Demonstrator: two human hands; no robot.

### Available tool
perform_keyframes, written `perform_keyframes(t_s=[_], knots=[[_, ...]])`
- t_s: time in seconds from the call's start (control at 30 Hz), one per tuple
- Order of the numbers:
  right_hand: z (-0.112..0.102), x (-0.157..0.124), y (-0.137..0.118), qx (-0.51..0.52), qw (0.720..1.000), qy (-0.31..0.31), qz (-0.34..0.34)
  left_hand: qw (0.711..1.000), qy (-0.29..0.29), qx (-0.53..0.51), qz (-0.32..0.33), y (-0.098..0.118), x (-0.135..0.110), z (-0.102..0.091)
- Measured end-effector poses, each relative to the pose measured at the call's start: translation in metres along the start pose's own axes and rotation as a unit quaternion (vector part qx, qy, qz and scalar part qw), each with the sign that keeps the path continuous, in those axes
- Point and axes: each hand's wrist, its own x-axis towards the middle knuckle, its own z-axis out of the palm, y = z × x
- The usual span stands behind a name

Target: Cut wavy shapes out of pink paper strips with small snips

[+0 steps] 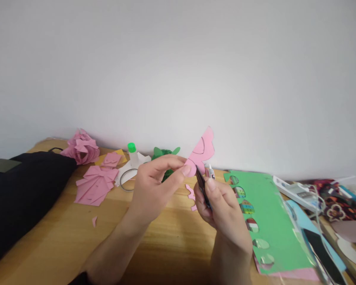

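My left hand [158, 186] pinches the lower end of a pink paper cut-out [202, 152] between thumb and fingers and holds it up above the wooden table [62, 241]. My right hand [221, 202] is closed around dark scissors [202, 186] whose blades meet the base of the pink cut-out. A small glue tube [210, 171] shows just behind the right hand's fingers; whether the hand holds it is unclear. Small pink scraps [191, 196] lie on the table below the hands.
A black bag [20, 198] fills the left edge. Pink folded papers [96, 184], a pink paper flower [81, 147], a green-capped glue bottle [133, 155], a tape ring [128, 180] and a green paper shape [166, 152] lie behind. A green sheet with round holes [267, 221] and cluttered craft supplies [338, 206] sit right.
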Motion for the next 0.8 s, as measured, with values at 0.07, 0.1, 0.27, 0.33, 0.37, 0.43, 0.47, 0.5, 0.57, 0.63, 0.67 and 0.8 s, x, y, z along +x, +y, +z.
perform_keyframes(t_s=[0.07, 0.1, 0.27, 0.33, 0.37, 0.43, 0.47, 0.5, 0.57, 0.63, 0.67, 0.8], knots=[[0.0000, 0.0006, -0.0007, 0.005, 1.000, -0.002, 0.002, 1.000, -0.003, 0.003, -0.001, 0.0003, 0.0001, -0.0003], [0.0001, 0.0007, -0.0011, 0.005, 1.000, -0.002, 0.004, 1.000, -0.006, 0.005, -0.002, 0.0005, 0.0001, -0.0006], [-0.0001, -0.0002, -0.0021, -0.010, 1.000, 0.000, 0.008, 0.999, -0.042, 0.003, -0.014, 0.0018, 0.0007, -0.0012], [-0.0008, -0.0007, -0.0017, -0.011, 1.000, 0.001, 0.006, 0.999, -0.046, 0.002, -0.021, 0.0023, 0.0006, -0.0009], [-0.0013, -0.0008, -0.0014, -0.011, 1.000, 0.001, 0.005, 0.999, -0.044, 0.002, -0.024, 0.0025, 0.0005, -0.0008], [-0.0021, -0.0008, -0.0007, -0.014, 1.000, 0.001, 0.005, 0.999, -0.041, 0.004, -0.025, 0.0030, 0.0002, -0.0006], [-0.0023, -0.0007, -0.0003, -0.015, 1.000, 0.000, 0.003, 0.999, -0.040, 0.003, -0.026, 0.0032, 0.0000, -0.0006], [-0.0024, -0.0006, -0.0001, -0.016, 1.000, 0.000, 0.002, 0.999, -0.040, 0.001, -0.027, 0.0033, -0.0002, -0.0006], [-0.0021, -0.0003, 0.0001, -0.021, 1.000, 0.002, -0.001, 0.999, -0.038, 0.001, -0.030, 0.0034, -0.0006, -0.0008], [-0.0015, -0.0002, 0.0001, -0.027, 1.000, 0.006, -0.005, 0.999, -0.034, 0.007, -0.030, 0.0032, -0.0010, -0.0011], [-0.0012, -0.0002, 0.0001, -0.030, 0.999, 0.008, -0.006, 0.999, -0.033, 0.009, -0.030, 0.0031, -0.0012, -0.0011], [-0.0006, -0.0007, -0.0004, -0.038, 0.999, 0.014, -0.003, 0.999, -0.031, 0.013, -0.027, 0.0031, -0.0013, -0.0007]])
